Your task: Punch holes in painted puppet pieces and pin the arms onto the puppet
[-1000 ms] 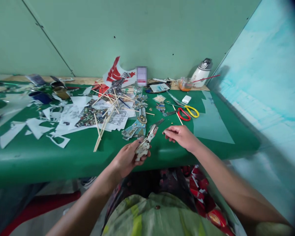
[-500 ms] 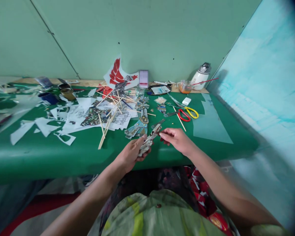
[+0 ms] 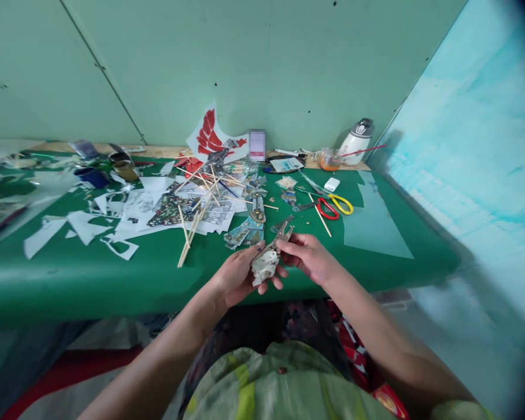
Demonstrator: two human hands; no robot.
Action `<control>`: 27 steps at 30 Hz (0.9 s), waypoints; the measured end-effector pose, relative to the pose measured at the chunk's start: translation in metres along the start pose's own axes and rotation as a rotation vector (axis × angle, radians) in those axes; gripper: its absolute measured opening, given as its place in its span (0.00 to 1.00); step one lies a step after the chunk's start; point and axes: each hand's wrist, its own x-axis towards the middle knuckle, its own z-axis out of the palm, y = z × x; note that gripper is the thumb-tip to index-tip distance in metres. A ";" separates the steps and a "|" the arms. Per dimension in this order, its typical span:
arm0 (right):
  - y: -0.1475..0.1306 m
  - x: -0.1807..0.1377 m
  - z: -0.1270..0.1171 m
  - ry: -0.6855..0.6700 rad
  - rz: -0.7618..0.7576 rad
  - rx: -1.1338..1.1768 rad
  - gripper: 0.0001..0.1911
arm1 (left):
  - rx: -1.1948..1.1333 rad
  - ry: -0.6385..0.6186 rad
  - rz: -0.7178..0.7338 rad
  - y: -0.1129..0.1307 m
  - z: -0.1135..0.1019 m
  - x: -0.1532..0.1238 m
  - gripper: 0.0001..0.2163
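Note:
My left hand (image 3: pixel 238 273) is wrapped round a whitish cut-out piece (image 3: pixel 265 267) with ragged edges and a narrow grey end, held just above the table's near part. My right hand (image 3: pixel 310 256) is closed, thumb and fingers pinching the piece near that narrow end. Whether a smaller part sits in this pinch, I cannot make out. Just beyond my hands lies a blue-grey patterned cut-out (image 3: pixel 245 230), with round gold-coloured spots at its joints.
Scissors (image 3: pixel 328 209) with red and yellow handles lie right of centre. Thin wooden sticks (image 3: pixel 196 221) cross over printed papers (image 3: pixel 133 213) on the green table cover (image 3: pixel 157 280). Paint pots (image 3: pixel 91 177) stand back left; a white bottle (image 3: pixel 356 143) and a jar (image 3: pixel 329 158) stand back right.
My right hand has come left onto the piece and now grips it beside my left hand. The piece has turned, showing more of its whitish face. The view has shifted slightly.

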 end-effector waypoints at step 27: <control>0.015 0.023 0.013 0.221 0.028 0.165 0.19 | 0.923 0.463 0.263 0.007 0.000 -0.007 0.28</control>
